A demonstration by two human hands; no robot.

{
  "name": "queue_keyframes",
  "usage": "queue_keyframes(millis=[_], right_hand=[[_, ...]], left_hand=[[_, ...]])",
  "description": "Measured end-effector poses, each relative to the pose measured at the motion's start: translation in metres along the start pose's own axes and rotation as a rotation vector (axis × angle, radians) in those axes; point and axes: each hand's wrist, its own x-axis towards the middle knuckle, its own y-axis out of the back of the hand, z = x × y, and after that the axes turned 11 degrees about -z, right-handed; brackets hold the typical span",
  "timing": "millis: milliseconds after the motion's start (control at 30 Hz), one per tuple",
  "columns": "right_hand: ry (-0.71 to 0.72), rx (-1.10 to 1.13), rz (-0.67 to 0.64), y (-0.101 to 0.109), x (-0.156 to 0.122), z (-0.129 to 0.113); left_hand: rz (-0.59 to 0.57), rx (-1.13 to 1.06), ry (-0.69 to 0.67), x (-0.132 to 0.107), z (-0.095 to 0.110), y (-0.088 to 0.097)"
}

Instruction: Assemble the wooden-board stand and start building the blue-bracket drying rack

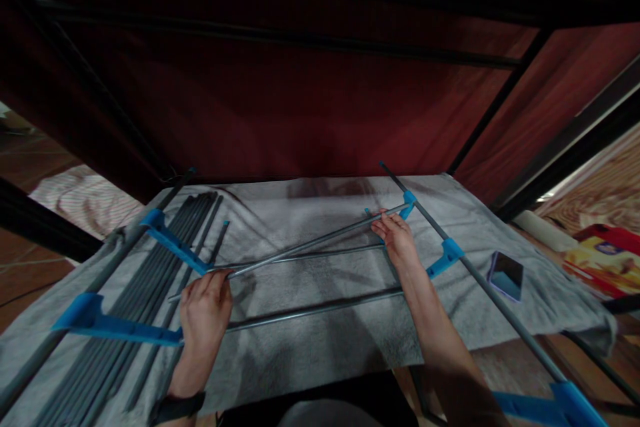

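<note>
A thin grey metal tube (300, 241) slants across the frame in front of me, its right end up by a blue plastic bracket (409, 199). My left hand (206, 301) is closed around the tube near its left end. At the right, my right hand (393, 232) pinches the same tube close to the bracket. Below it, another cross tube (310, 312) runs between the blue brackets on both sides. A blue bracket (173, 240) on the left side pole (127, 243) lies just beyond my left hand. A further blue bracket (447, 255) sits on the right side pole (480, 273).
Several loose grey tubes (145, 293) lie in a bundle at the left. A grey cloth (320, 347) covers the table. To the right are a phone (506, 275) and a red and yellow package (603, 260). A dark frame with red fabric (310, 113) rises behind.
</note>
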Motion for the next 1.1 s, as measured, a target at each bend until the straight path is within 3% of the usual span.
queue_keyframes(millis=[200,767,1100], right_hand=[[-0.014,0.011,-0.012,-0.002,0.000,-0.002],[-0.020,0.062,-0.012,-0.006,0.001,-0.006],[-0.024,0.050,0.014,0.011,0.011,0.003]], left_hand=[[0.042,0.017,0.000,0.007,0.002,0.015],[0.102,0.032,-0.016,0.027,-0.005,0.031],[0.016,0.046,-0.006,0.055,-0.001,0.046]])
